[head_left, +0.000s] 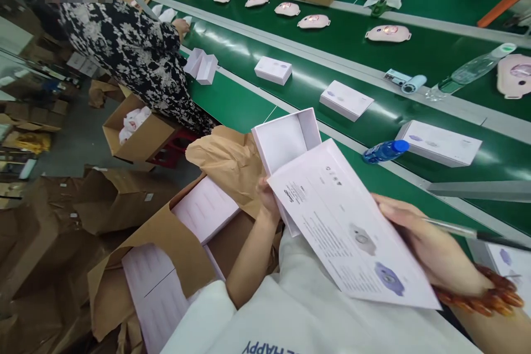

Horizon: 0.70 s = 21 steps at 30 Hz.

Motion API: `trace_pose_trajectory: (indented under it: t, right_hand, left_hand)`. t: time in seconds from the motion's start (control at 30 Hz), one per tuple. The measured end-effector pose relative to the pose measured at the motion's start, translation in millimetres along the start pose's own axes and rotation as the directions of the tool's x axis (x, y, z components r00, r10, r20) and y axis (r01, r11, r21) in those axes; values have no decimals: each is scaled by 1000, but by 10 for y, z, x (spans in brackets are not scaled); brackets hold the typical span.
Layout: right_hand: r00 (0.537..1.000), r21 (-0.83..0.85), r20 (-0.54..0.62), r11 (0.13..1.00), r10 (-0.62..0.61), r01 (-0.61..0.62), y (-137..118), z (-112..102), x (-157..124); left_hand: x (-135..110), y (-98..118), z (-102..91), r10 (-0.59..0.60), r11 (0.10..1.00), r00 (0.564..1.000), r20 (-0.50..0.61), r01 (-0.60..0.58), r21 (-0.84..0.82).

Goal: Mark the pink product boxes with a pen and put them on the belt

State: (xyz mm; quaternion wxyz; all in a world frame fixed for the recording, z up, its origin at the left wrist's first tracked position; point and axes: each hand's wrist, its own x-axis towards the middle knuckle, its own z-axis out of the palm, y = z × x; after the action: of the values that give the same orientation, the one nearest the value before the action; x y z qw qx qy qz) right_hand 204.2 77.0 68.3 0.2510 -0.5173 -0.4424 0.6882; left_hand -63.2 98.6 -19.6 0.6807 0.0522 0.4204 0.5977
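Observation:
My left hand (269, 199) is closed on the edge of an open pale pink box base (286, 138), its white inside showing. In front of it, partly covering it, is a printed box lid (344, 227) with small text and pictures of a grey and a purple device. My right hand (427, 243), with an amber bead bracelet at the wrist, grips the lid's right edge. A pen (452, 228) sticks out from between that hand's fingers. The fingers behind the lid are hidden.
Several closed white boxes (346, 100) stand on the green conveyor (307, 86). Pink devices (388, 33) line the far strip. A blue-capped bottle (384, 151) and a clear bottle (473, 72) lie nearby. At left, a carton (182, 249) holds pale boxes; a co-worker (124, 55) stands beyond.

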Motion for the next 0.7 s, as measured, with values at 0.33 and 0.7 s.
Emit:
trace_pose_trajectory:
  t: [0.33,0.7]
  right_hand:
    - [982,-222,-187,975,-26,-17,-28,138,-173]
    - [996,-237,-90,971,-29,6,-122,173,-194]
  left_hand:
    - [-76,-81,33,104,994,992,-78,-106,-29]
    - [-60,-181,62,6,1000,1000,-4,-6,14]
